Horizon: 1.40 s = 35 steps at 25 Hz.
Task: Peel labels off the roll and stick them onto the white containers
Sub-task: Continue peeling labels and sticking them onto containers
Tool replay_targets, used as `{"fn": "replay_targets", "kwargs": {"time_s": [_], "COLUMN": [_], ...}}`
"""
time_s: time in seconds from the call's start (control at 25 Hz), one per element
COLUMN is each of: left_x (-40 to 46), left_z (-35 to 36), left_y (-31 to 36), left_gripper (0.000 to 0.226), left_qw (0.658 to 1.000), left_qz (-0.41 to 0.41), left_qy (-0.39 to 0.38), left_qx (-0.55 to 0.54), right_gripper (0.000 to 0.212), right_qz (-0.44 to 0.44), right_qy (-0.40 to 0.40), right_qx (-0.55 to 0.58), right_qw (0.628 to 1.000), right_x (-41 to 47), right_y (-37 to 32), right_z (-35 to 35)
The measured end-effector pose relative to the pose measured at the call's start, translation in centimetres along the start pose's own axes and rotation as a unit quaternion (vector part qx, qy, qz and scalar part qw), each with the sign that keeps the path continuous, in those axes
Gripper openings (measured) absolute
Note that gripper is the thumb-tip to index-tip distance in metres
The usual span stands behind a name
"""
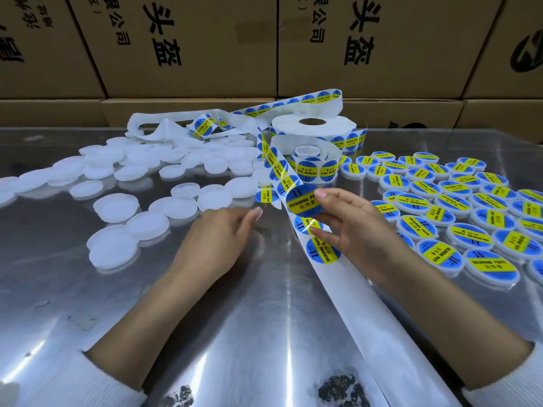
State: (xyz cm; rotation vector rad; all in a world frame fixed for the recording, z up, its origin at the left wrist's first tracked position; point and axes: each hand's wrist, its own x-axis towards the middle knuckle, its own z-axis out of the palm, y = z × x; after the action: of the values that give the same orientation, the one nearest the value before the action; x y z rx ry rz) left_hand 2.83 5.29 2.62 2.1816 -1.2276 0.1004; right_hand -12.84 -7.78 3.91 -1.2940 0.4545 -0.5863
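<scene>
R hand point(349, 227) pinches label point(302, 202) at centre, above strip point(338, 286). L hand point(223, 239) relaxed, holding nothing. Bare lids point(117, 204) at 10 o'clock; labelled lids point(458, 207) at 3.

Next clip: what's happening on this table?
A person is labelling small white containers. The right hand pinches a blue-and-yellow label just above the backing strip. The left hand hovers open near the unlabelled containers. Finished labelled containers fill the right side, and the label roll sits at the back.
</scene>
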Motion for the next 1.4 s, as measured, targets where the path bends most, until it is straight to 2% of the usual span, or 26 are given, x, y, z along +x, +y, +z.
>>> {"fn": "replay_targets", "kwargs": {"time_s": [0.04,0.08,0.16,0.2,0.24,0.36,0.48,0.72,1.2,1.28,1.4], "left_x": [0.2,0.3,0.3,0.2,0.1,-0.4,-0.8,-0.9,-1.1,-1.1,-1.2], "left_z": [-0.1,-0.3,-0.4,-0.5,-0.4,-0.1,0.1,0.4,0.5,0.5,0.5], "left_y": [0.2,0.5,1.6,2.0,2.2,2.9,3.3,3.5,3.4,3.4,3.5], "left_gripper": [0.041,0.039,0.032,0.029,0.028,0.029,0.028,0.028,0.03,0.029,0.031], "left_qw": [0.995,0.972,0.868,0.83,0.809,0.773,0.755,0.736,0.732,0.729,0.717], "left_qz": [-0.04,-0.095,-0.199,-0.221,-0.228,-0.22,-0.219,-0.22,-0.208,-0.214,-0.224], "left_qy": [0.009,0.003,-0.053,-0.085,-0.112,-0.166,-0.181,-0.186,-0.19,-0.188,-0.18], "left_qx": [-0.087,-0.215,-0.452,-0.506,-0.53,-0.571,-0.591,-0.613,-0.62,-0.622,-0.635], "right_gripper": [0.014,0.014,0.017,0.019,0.021,0.025,0.026,0.042,0.006,0.006,0.007], "right_qz": [0.005,0.01,0.017,0.02,0.023,0.039,0.059,0.067,0.042,0.02,-0.062], "right_qy": [-0.004,-0.008,-0.012,-0.012,-0.013,-0.024,-0.03,-0.023,0.013,0.028,0.059], "right_qx": [0.003,0.007,0.02,0.026,0.03,0.019,0.007,0.021,0.011,-0.022,-0.116], "right_qw": [1.0,1.0,1.0,0.999,0.999,0.999,0.998,0.997,0.999,0.999,0.99], "right_x": [0.0,0.0,-0.1,-0.1,-0.1,-0.3,-0.5,-0.4,-0.8,-0.8,-0.8], "right_y": [0.2,0.3,0.4,0.4,0.4,0.5,0.7,0.6,0.6,0.7,1.1], "right_z": [0.1,0.2,0.3,0.4,0.5,0.7,0.9,0.9,1.4,1.6,2.0]}}
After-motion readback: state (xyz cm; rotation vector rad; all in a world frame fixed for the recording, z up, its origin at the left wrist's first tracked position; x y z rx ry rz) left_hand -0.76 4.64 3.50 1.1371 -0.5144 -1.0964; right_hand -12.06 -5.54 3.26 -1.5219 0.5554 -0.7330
